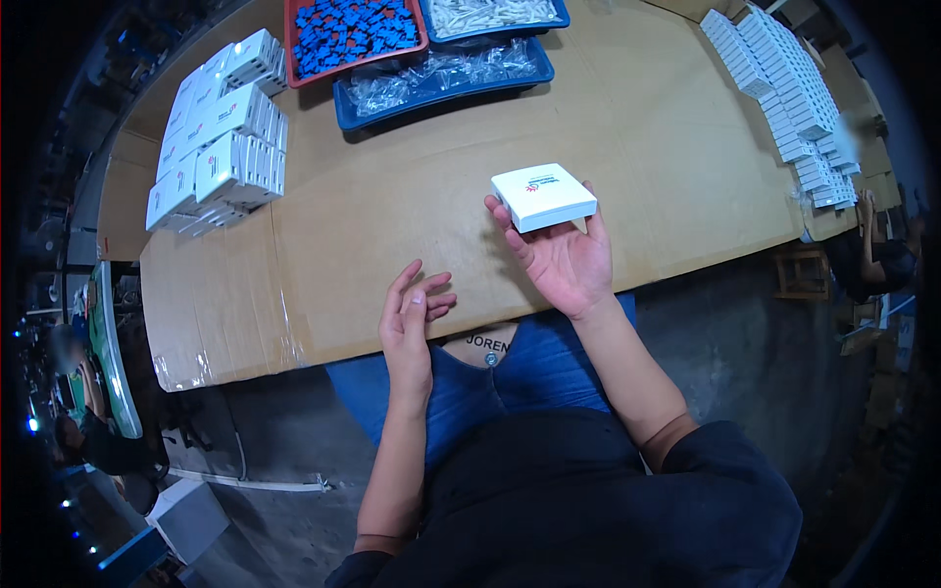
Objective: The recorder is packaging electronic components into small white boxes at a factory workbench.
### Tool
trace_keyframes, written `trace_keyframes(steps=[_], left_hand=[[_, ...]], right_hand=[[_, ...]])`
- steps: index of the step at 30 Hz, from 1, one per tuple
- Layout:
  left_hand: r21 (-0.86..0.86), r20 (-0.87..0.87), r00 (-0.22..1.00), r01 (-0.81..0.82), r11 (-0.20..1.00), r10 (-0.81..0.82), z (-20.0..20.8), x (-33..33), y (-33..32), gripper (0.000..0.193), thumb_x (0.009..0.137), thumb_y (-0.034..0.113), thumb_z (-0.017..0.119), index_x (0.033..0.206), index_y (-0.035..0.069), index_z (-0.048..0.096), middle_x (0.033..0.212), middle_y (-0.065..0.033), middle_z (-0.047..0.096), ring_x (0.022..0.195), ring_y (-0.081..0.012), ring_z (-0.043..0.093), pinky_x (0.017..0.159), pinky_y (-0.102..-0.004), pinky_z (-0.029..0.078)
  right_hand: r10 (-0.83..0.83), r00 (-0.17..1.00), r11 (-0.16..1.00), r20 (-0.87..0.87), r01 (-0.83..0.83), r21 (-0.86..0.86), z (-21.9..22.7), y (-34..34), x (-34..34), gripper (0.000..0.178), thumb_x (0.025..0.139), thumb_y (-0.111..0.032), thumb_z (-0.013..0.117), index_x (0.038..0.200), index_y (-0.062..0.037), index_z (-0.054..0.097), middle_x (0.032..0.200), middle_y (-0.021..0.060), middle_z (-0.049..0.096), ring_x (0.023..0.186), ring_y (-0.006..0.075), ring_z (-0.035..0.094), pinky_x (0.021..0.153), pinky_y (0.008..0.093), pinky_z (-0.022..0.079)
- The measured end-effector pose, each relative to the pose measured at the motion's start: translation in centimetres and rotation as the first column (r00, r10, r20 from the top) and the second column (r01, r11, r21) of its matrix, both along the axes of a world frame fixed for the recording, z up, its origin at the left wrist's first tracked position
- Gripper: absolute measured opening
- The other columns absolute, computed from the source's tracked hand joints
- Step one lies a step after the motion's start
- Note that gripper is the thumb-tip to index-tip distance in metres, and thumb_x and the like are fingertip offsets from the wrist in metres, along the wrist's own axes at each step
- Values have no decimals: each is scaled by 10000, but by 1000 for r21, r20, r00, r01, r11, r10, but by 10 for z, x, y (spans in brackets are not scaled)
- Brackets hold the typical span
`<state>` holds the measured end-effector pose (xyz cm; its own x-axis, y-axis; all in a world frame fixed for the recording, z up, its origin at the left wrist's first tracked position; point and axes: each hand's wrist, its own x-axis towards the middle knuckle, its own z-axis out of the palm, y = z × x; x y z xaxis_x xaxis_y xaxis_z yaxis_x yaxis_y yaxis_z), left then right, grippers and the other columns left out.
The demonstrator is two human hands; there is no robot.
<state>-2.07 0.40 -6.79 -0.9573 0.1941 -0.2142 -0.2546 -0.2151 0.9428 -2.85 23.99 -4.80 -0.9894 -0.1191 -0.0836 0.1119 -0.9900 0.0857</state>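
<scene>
A flat, square white box (549, 201) with small print on its top rests in my right hand (569, 260). The fingers and thumb of that hand hold it from beneath and along its sides, just above the table. To the left, over the table's near edge, my left hand (412, 309) is raised with its fingers apart and nothing in it. A cardboard-covered table (392, 216) lies under both hands.
Stacks of similar white boxes (221, 137) stand at the left. At the far side are a red tray (421, 44) of blue parts, a blue tray (446, 106) of clear plastic pieces and another blue tray (564, 18) of white parts. More white stacks (784, 83) line the right. People work at both sides.
</scene>
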Motion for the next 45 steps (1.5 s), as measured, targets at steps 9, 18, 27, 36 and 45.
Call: trace_keyframes(steps=[9, 18, 27, 36, 45], left_hand=[[-156, -85, 996, 4, 988, -17, 4, -1, 20, 444, 1106, 223, 534, 1472, -24, 487, 1202, -151, 711, 996, -175, 682, 961, -322, 522], [-363, -274, 945, 71, 929, -179, 2, -1, 65, 392, 1065, 98, 558, 1437, -18, 526, 1148, -120, 722, 1125, -202, 653, 1078, -384, 448], [-630, -624, 667, -123, 766, -406, -15, -9, 111, 285, 987, 65, 608, 1263, 1, 635, 1193, -147, 675, 1169, -309, 584, 1063, -442, 440], [-632, -615, 710, -184, 753, -343, -29, -10, 126, 256, 949, 45, 620, 1198, -9, 643, 1170, -162, 667, 1149, -342, 564, 1040, -455, 431], [-677, -585, 725, -192, 710, -362, -33, -13, 127, 228, 950, 29, 608, 1173, -12, 632, 1147, -155, 663, 1132, -334, 555, 1020, -452, 436]], right_hand=[[113, 993, 369, -41, -4, 929, -11, 40, 3, 1123, 765, 8, 795, 1683, -172, 175, 1545, 135, 443, 1435, 231, 460, 1172, 401, 412], [-421, 901, 48, -106, 139, 989, -21, 183, 23, 1005, 754, 59, 802, 1592, -94, 269, 1530, 175, 403, 1443, 311, 431, 1112, 468, 487], [-754, 587, -358, -296, 12, 934, -41, 393, 22, 1035, 764, -45, 877, 1583, -76, 245, 1419, 183, 499, 1309, 306, 552, 1032, 437, 543], [-857, 41, -505, -514, 131, 853, -32, 602, 52, 749, 824, -83, 820, 1427, 31, 391, 1291, 152, 587, 1154, 271, 635, 939, 390, 566], [-971, -69, -233, -228, 465, 854, 20, 703, 72, 330, 980, -174, 611, 1217, 54, 580, 1168, 173, 659, 1053, 305, 694, 914, 477, 612]])
